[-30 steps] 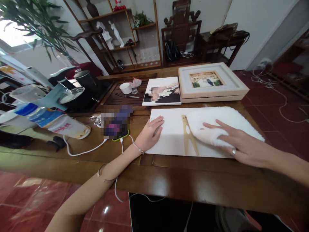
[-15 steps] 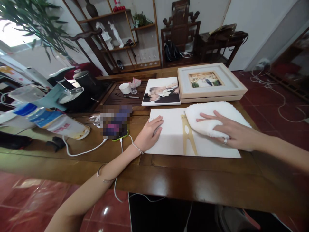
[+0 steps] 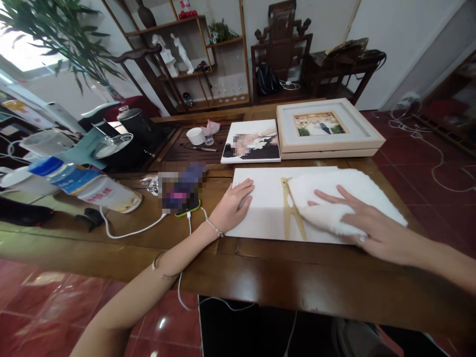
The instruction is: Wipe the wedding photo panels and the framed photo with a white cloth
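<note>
A white board [image 3: 260,218] lies flat on the table. My left hand [image 3: 236,203] rests over its left edge, fingers stretched out and holding nothing. On the board is a flat tan shape with two legs [image 3: 288,215], its right side close to a fluffy white cloth [image 3: 372,191]. My right hand [image 3: 357,218] presses on this cloth with some fingers spread and a fold of it gathered in its grip. The cloth covers the board's right part and hangs past its right edge. My right thumb is partly hidden in the cloth.
Behind the board are a photo panel [image 3: 253,144] and a stacked picture frame [image 3: 357,139]. At left lie a charging phone [image 3: 186,198] with white cables and a bottle with a blue cap [image 3: 89,186]. A small white cup [image 3: 195,136] stands on the dark tray.
My right hand has moved right and slightly toward me, dragging the cloth further past the board's right edge. The left hand keeps its place on the board.
</note>
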Action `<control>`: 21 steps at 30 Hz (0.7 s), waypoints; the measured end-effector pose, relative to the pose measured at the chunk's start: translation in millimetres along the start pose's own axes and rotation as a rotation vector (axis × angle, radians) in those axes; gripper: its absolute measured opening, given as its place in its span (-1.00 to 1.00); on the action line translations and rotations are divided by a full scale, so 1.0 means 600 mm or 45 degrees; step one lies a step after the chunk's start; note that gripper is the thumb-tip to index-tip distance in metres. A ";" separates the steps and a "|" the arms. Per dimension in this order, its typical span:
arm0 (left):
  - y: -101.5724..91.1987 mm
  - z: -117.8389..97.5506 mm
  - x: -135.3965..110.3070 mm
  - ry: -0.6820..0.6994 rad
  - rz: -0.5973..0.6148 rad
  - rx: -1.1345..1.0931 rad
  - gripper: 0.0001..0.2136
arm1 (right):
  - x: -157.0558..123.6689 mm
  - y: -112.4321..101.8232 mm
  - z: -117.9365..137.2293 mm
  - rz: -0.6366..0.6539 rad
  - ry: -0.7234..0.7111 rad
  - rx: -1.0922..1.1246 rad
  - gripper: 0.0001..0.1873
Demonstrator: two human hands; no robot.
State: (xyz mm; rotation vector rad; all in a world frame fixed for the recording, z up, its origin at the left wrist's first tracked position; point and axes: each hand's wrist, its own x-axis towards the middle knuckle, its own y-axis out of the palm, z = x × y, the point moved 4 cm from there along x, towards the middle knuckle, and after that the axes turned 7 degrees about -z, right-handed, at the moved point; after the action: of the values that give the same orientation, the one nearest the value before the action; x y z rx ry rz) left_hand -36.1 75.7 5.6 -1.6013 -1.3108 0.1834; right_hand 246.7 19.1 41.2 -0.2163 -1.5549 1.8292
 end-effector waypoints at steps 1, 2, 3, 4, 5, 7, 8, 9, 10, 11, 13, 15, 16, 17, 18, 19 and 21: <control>0.000 0.000 0.000 -0.002 -0.002 -0.001 -0.69 | -0.012 0.001 0.017 -0.005 -0.035 -0.012 -0.86; 0.000 0.000 0.000 -0.006 -0.002 -0.002 -0.69 | -0.021 0.002 0.033 0.000 -0.067 -0.022 -0.87; 0.000 0.000 0.000 -0.011 -0.002 -0.004 -0.69 | -0.029 0.003 0.046 0.013 -0.095 -0.031 -0.87; -0.001 0.000 0.001 -0.017 -0.001 -0.006 -0.69 | -0.034 0.003 0.055 0.027 -0.113 -0.037 -0.86; -0.001 -0.001 0.001 -0.023 0.002 -0.007 -0.69 | -0.037 0.004 0.060 0.044 -0.123 -0.038 -0.85; -0.002 -0.002 0.001 -0.032 0.007 -0.008 -0.69 | -0.036 0.004 0.057 0.077 -0.116 -0.028 -0.83; -0.002 -0.002 0.001 -0.034 0.009 -0.007 -0.69 | -0.032 0.004 0.051 0.090 -0.106 -0.022 -0.83; -0.002 -0.003 0.001 -0.033 0.009 -0.005 -0.69 | -0.025 0.003 0.042 0.096 -0.096 -0.016 -0.84; -0.002 -0.003 0.000 -0.032 0.010 -0.003 -0.69 | -0.017 0.003 0.031 0.094 -0.088 -0.010 -0.85; -0.002 -0.003 0.000 -0.031 0.009 0.000 -0.69 | -0.007 0.002 0.019 0.086 -0.079 -0.005 -0.86; -0.002 -0.002 0.000 -0.028 0.009 0.003 -0.69 | 0.016 0.000 -0.009 0.069 -0.049 0.003 -0.83; -0.002 -0.001 0.000 -0.025 0.011 0.000 -0.69 | 0.043 0.002 -0.035 0.071 0.003 0.000 -0.78; -0.002 0.000 0.000 -0.023 0.013 -0.002 -0.69 | 0.057 0.003 -0.047 0.056 0.060 -0.019 -0.76; -0.002 0.000 0.000 -0.020 0.013 -0.004 -0.69 | 0.071 0.005 -0.057 0.032 0.125 -0.046 -0.75; -0.002 0.000 0.000 -0.019 0.013 -0.006 -0.68 | 0.083 0.008 -0.064 0.003 0.190 -0.073 -0.74; -0.002 0.000 0.000 -0.019 0.012 -0.006 -0.68 | 0.093 0.013 -0.068 -0.030 0.247 -0.101 -0.74; -0.002 -0.001 0.001 -0.024 0.006 -0.008 -0.67 | 0.107 0.024 -0.064 -0.085 0.324 -0.153 -0.73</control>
State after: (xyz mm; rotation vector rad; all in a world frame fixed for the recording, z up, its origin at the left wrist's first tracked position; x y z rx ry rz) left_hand -36.3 75.8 7.0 -1.6120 -1.3234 0.1980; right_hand 215.0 88.3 37.9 -0.4311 -1.4752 1.5901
